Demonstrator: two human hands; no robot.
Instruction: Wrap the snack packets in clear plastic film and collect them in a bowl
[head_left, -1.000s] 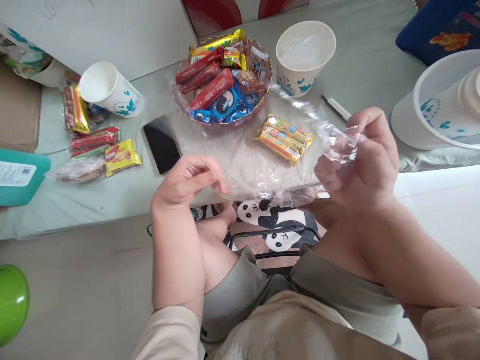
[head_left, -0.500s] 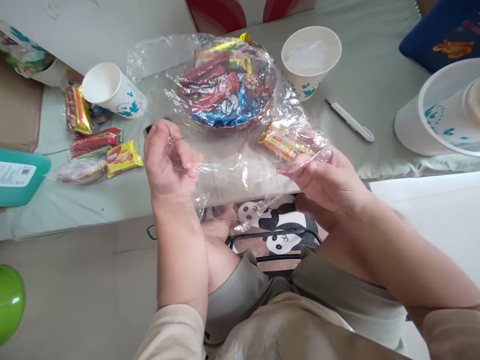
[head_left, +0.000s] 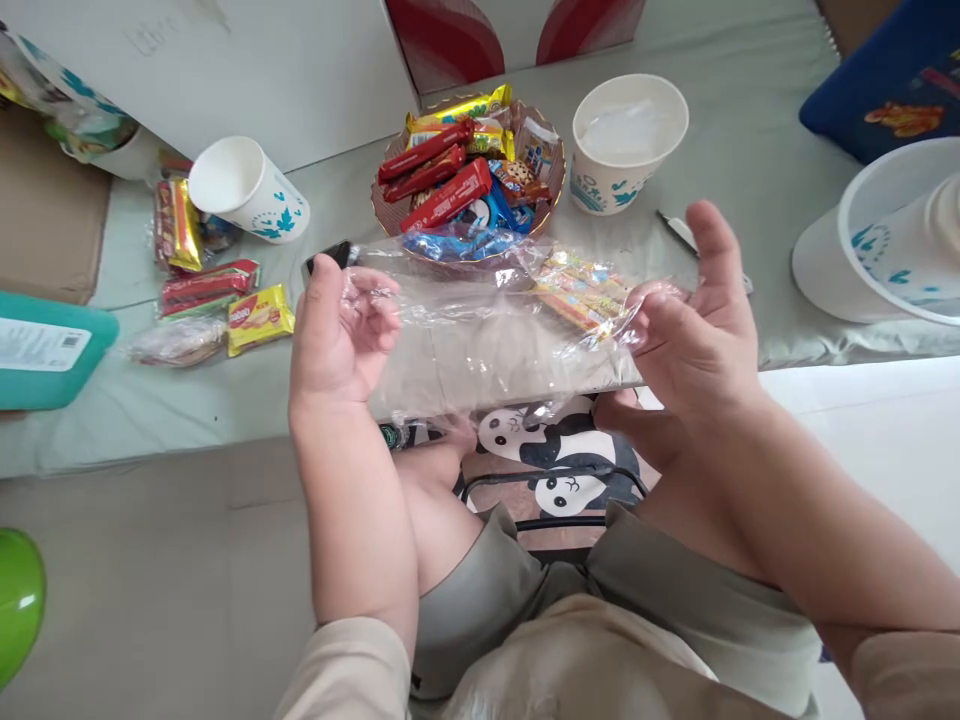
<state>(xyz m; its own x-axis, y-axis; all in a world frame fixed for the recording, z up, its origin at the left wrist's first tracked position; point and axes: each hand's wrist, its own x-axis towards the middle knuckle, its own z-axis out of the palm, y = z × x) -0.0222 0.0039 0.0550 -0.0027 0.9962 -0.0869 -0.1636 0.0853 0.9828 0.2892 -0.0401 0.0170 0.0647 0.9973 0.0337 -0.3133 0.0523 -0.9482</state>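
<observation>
The left hand (head_left: 341, 335) and right hand (head_left: 697, 345) each grasp the film (head_left: 465, 350), spread between them, near side of the bowl (head_left: 388, 215). Wrapped snacks (head_left: 450, 190) fill the bowl; right, a cup (head_left: 609, 190) holds whitish plastic (head_left: 621, 130). Farther right, a tub (head_left: 817, 250) contains another cup (head_left: 904, 240).

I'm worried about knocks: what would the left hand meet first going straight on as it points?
Probably the phone, just past the left hand, though the hand might pass over; depth is unclear.

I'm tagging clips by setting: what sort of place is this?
Probably a room at home: a cloth-covered surface holds a bowl of wrapped snacks and patterned cups.
</observation>
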